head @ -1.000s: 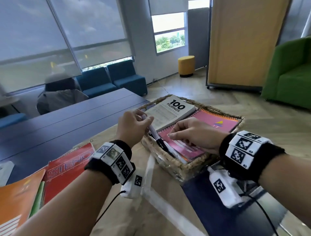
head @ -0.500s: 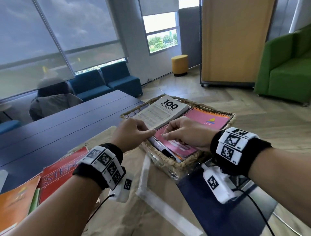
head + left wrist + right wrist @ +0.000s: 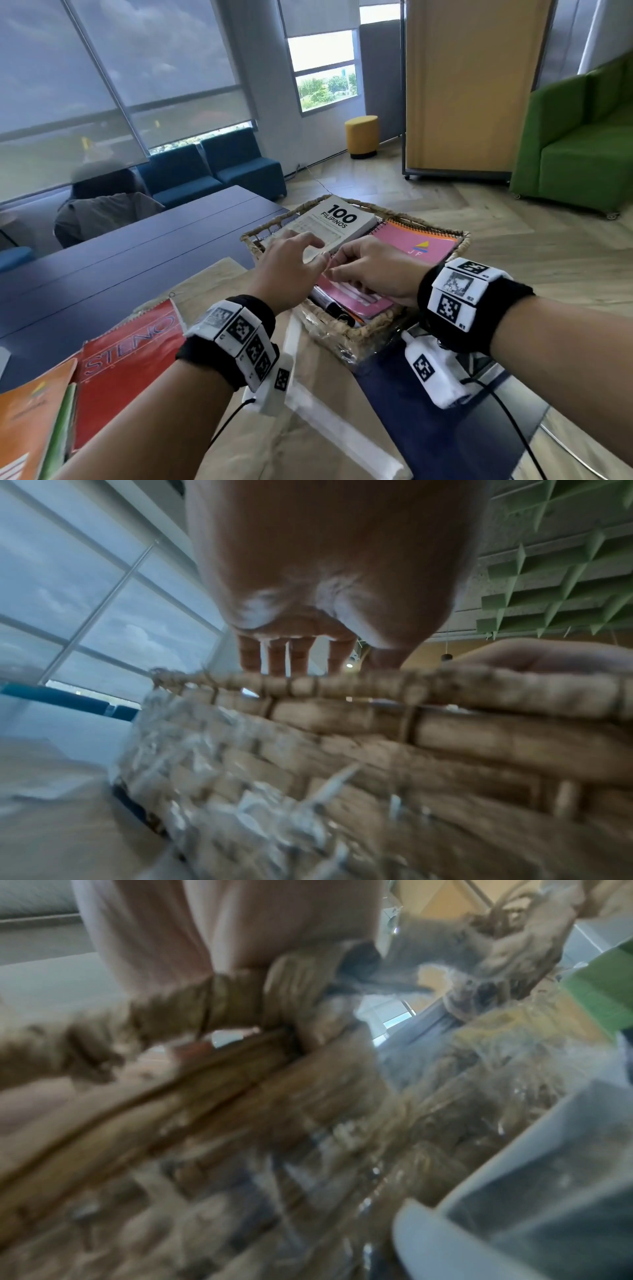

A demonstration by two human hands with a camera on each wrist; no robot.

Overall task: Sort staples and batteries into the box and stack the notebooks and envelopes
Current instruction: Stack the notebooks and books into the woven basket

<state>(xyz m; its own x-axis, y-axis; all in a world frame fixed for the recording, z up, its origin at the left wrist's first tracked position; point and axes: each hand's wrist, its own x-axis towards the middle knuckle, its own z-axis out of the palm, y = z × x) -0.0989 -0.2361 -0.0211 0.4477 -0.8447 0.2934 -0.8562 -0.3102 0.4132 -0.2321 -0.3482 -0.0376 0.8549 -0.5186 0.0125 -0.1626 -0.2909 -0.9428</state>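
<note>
Notebooks sit in a shallow woven wicker basket (image 3: 356, 330) at the centre of the head view: a pink spiral-bound notebook (image 3: 416, 246) lies flat on the right side, and a white paperback book printed "100 FILIPINOS" (image 3: 337, 222) leans across the left side, partly over the pink cover. Both hands reach into the basket from the lower frame. The left hand (image 3: 286, 270) has its fingers spread and relaxed, fingertips resting at the near edge of the white book. The right hand (image 3: 371, 270) is just beside it, thumb and forefinger drawn together over the pink notebook's near end; whether they pinch anything cannot be told. A black marker (image 3: 330, 305) lies in the basket below the two hands. At lower left, on the counter (image 3: 102, 260), a red steno notebook (image 3: 130, 359) lies beside an orange notebook (image 3: 30, 418), well apart from the hands. The right wrist view is blurred wicker.
</note>
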